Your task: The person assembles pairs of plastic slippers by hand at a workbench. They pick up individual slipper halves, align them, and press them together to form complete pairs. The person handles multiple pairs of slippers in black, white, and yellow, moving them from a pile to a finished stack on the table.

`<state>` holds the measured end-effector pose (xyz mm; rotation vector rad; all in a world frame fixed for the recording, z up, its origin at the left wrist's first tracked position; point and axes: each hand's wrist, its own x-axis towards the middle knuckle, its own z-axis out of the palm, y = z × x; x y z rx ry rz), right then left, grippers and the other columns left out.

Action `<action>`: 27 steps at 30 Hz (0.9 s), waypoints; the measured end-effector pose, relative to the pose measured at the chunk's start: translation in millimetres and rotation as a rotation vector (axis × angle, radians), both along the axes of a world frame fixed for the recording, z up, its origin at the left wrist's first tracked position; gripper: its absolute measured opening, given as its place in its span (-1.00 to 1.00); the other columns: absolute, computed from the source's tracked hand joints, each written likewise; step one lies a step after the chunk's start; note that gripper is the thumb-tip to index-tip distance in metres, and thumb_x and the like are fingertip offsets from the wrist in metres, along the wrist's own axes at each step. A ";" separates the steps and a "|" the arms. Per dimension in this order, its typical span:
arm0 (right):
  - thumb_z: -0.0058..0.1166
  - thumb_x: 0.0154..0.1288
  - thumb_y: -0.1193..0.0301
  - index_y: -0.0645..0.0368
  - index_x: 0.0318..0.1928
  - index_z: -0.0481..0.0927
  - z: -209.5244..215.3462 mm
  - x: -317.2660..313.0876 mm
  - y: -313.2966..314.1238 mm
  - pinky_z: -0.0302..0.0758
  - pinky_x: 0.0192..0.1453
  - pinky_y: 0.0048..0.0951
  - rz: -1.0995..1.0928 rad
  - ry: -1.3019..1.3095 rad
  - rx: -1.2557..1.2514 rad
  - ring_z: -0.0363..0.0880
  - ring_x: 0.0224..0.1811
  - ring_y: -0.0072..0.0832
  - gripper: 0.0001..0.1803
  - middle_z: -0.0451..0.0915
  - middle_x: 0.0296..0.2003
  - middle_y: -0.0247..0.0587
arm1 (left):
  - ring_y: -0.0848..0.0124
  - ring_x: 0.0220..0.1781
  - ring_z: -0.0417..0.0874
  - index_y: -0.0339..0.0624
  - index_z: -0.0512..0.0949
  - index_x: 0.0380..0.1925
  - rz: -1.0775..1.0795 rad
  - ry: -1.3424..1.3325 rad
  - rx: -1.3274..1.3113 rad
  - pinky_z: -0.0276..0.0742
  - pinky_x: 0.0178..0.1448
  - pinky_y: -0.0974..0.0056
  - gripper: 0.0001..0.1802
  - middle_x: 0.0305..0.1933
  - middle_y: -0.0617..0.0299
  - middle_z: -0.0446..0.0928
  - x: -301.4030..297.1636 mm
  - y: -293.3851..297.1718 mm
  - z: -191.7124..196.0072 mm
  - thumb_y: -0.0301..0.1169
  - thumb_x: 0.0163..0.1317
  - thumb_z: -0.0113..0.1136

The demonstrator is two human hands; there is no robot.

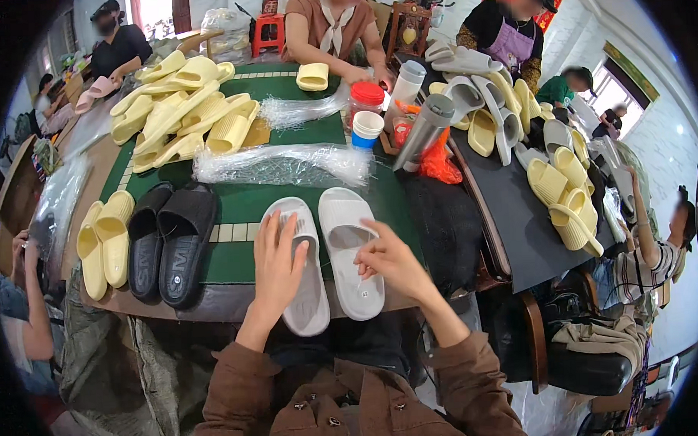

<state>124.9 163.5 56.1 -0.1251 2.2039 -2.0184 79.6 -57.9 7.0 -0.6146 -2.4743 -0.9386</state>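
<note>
At the green table's near edge, the left hand is lying flat, fingers spread, on the left white foam slide sandal; the right hand is pinching narrowly above the right white foam slide sandal, with black rubber slides sitting just left.

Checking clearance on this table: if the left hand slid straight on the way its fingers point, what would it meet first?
Probably the strap of the left white slipper under the left hand; beyond it, the clear plastic bundle.
</note>
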 end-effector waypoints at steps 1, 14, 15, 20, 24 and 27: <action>-0.13 0.36 0.56 0.26 0.34 0.02 20.2 2.1 1.7 0.58 -0.33 -0.52 0.045 0.030 -0.004 0.58 -0.40 -0.52 -0.41 0.54 -0.36 -0.11 | -0.12 0.37 0.09 -0.22 0.27 0.23 -0.001 -0.025 0.032 0.00 0.36 -0.15 -0.44 0.34 -0.14 0.12 -4.9 5.2 -1.6 -0.26 0.25 0.06; -0.12 0.42 0.36 0.27 0.08 0.38 189.0 -52.5 -23.4 0.59 -0.04 -0.41 -0.231 0.817 -0.670 0.59 -0.03 -0.35 -0.68 0.56 -0.07 -0.04 | 0.12 0.16 0.41 -0.02 0.44 0.06 -0.097 0.187 -0.222 0.21 0.27 -0.01 -0.49 0.08 0.23 0.47 -27.2 43.5 10.1 -0.30 0.04 0.23; -0.11 0.42 0.36 0.27 0.06 0.40 186.4 -58.4 -19.6 0.59 0.00 -0.40 -0.287 0.866 -0.740 0.58 0.01 -0.35 -0.69 0.56 -0.05 -0.06 | 0.12 0.15 0.41 -0.03 0.44 0.04 -0.094 0.204 -0.199 0.22 0.26 -0.01 -0.49 0.07 0.23 0.47 -26.1 43.4 9.6 -0.32 0.02 0.24; 0.01 0.36 0.35 0.23 -0.05 0.54 57.3 -110.1 18.9 0.49 -0.10 -0.58 -0.521 0.430 -0.624 0.56 -0.17 -0.58 -0.74 0.60 -0.15 -0.27 | 0.12 0.14 0.41 -0.08 0.45 0.00 -0.090 0.229 -0.149 0.23 0.24 -0.01 -0.51 0.06 0.19 0.46 -21.4 49.3 10.3 -0.38 -0.01 0.25; 0.09 0.29 0.37 0.25 -0.15 0.63 -43.6 -121.4 36.4 0.40 -0.21 -0.65 -0.608 0.157 -0.223 0.48 -0.32 -0.67 -0.77 0.60 -0.28 -0.38 | 0.11 0.15 0.41 -0.11 0.46 -0.02 -0.048 0.237 -0.137 0.23 0.23 0.00 -0.51 0.05 0.18 0.46 -10.3 53.1 6.6 -0.39 -0.03 0.25; 0.07 0.28 0.39 0.29 -0.17 0.65 -78.4 -126.0 40.8 0.38 -0.22 -0.64 -0.613 0.117 0.003 0.45 -0.33 -0.63 -0.77 0.61 -0.18 -0.26 | 0.12 0.14 0.42 -0.13 0.47 -0.01 -0.025 0.244 -0.119 0.24 0.23 0.00 -0.51 0.03 0.19 0.47 -3.9 53.5 4.9 -0.41 -0.05 0.24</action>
